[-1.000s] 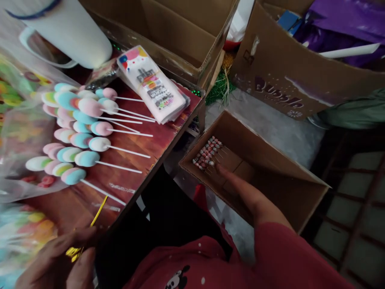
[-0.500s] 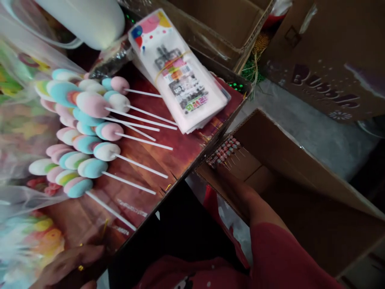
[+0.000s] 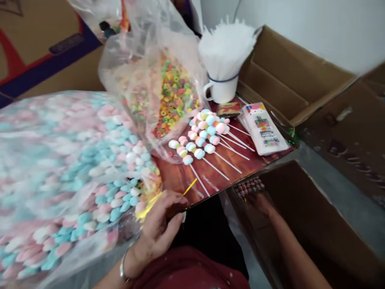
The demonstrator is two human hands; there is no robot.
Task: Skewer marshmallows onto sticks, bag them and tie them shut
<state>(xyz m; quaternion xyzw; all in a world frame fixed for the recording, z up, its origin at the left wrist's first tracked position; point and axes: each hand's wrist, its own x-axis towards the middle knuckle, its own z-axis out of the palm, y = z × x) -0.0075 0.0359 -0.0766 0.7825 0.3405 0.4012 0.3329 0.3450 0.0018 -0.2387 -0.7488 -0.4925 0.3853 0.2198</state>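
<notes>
- Clock positions are taken from the centre of my view.
- My left hand (image 3: 161, 220), 7 o'clock: fingers curled at the table edge, thumb apart below them. I cannot tell whether they clamp on anything; the undersides are hidden.
- Yellow strip (image 3: 190, 187), 6 o'clock: thin, flat, projecting beyond my left fingertips. A shiny yellow bundle (image 3: 147, 209) shows on the hand's other side.
- My right hand (image 3: 261, 202), 4 o'clock: inside the cardboard box (image 3: 319, 224), beside a row of small-beaded sticks (image 3: 249, 186). Dark and blurred; grip cannot be determined.
- Marshmallow skewers (image 3: 199, 153), centre: rounded, matt pieces in pastel pink, blue and white on smooth white sticks, side by side on the glossy red tabletop (image 3: 170, 172).
- Marshmallow bag (image 3: 90, 156), 9 o'clock: clear, creased plastic.
- Ring-candy bag (image 3: 176, 94), 11 o'clock: clear film, small multicoloured rings.
- Mug (image 3: 224, 90), 1 o'clock: smooth white, blue rim, packed with slender white sticks (image 3: 227, 52).
- Printed packets (image 3: 265, 134), 3 o'clock: flat, rectangular, stacked.
</notes>
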